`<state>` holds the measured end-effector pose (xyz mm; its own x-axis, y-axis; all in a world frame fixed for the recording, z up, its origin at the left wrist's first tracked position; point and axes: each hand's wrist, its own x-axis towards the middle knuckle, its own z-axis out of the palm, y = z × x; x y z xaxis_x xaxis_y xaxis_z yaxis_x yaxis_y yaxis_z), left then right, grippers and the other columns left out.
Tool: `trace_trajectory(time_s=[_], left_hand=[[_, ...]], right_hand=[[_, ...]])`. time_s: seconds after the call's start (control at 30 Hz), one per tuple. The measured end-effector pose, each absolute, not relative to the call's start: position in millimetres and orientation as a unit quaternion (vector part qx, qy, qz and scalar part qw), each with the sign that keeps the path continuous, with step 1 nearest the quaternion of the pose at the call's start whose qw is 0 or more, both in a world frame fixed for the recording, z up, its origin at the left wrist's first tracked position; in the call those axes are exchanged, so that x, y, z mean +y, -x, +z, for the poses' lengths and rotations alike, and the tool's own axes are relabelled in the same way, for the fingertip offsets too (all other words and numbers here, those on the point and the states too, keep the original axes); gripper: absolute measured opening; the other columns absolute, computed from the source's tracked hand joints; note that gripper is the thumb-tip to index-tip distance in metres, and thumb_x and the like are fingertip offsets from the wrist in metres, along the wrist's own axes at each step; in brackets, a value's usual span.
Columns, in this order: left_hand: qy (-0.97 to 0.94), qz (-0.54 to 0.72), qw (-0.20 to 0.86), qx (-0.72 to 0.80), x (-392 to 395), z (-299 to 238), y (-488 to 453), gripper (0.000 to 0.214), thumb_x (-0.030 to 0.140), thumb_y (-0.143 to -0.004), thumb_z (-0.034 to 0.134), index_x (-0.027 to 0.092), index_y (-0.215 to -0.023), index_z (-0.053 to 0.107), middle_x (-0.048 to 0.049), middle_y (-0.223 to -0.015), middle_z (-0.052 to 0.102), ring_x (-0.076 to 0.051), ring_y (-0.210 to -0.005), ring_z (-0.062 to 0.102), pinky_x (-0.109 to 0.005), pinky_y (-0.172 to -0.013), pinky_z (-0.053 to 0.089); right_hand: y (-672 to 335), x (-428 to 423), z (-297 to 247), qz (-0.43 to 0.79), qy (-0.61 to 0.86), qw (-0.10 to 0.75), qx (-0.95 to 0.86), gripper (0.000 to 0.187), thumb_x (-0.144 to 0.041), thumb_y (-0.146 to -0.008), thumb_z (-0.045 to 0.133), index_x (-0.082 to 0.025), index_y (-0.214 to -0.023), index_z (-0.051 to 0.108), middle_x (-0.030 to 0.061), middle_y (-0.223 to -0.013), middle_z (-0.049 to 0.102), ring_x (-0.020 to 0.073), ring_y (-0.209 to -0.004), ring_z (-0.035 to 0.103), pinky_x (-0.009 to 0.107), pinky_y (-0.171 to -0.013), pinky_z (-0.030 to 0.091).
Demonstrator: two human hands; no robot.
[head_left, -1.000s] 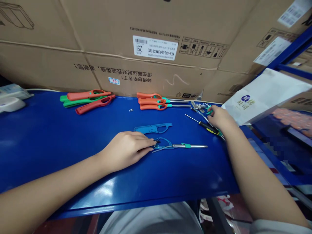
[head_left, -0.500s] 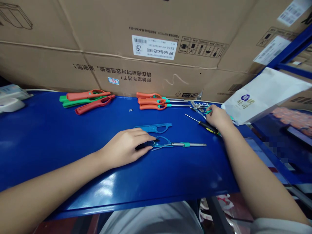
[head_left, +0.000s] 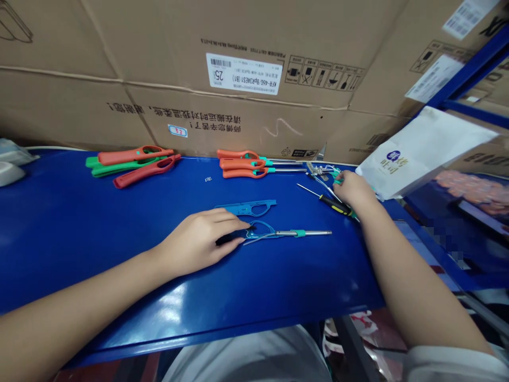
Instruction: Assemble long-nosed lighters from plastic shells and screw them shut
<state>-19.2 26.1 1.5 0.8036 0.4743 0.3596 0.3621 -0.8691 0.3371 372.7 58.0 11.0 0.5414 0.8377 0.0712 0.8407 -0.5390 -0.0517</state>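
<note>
Lighter insert (head_left: 294, 233) lies flat on the blue steel bench (head_left: 119, 281), its long axis running left to right, with the metal nozzle (head_left: 312, 233) pointing right. Its dark end (head_left: 228, 239) sits under the left hand (head_left: 201, 239), whose fingers close over it. Blue lighter shell (head_left: 246, 208) lies just beyond, roughly parallel. Right hand (head_left: 353, 192), nearer the far right, bunches at a small teal part (head_left: 337, 176); whether it clamps that part, I cannot tell.

Cardboard cartons (head_left: 238, 124) (barcode-labelled), white paper bag (head_left: 421, 154)

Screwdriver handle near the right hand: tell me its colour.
The screwdriver handle is black and yellow, as the head view shows.
</note>
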Motion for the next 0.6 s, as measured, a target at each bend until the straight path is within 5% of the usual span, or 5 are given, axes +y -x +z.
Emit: trace_trajectory(time_s=[0.4,0.6], left_hand=[[-0.941,0.222,0.130,0.219,27.0,-0.3,20.3,0.025,0.027,-0.099,0.058,0.021,-0.119,0.071,-0.0058,-0.112,0.076,-0.021,-0.102,0.072,-0.033,-0.089,0.057],[-0.942,0.220,0.131,0.216,27.2,-0.8,20.5,0.024,0.026,-0.099,0.058,0.021,-0.119,0.070,-0.0054,-0.113,0.075,-0.021,-0.103,0.071,-0.033,-0.089,0.057]], right_hand=[[-370.8,57.8,9.7,-0.011,0.853,0.076,-0.517,0.011,-0.030,-0.086,0.062,-0.022,-0.091,0.068,0.0092,-0.083,0.072,0.0273,-0.082,0.066,0.033,-0.064,0.041],[-359.6,53.8,21.5,-0.031,0.812,0.172,-0.557,0.013,-0.029,-0.090,0.057,-0.019,-0.090,0.065,0.0113,-0.089,0.070,0.0266,-0.084,0.063,0.034,-0.071,0.042]])
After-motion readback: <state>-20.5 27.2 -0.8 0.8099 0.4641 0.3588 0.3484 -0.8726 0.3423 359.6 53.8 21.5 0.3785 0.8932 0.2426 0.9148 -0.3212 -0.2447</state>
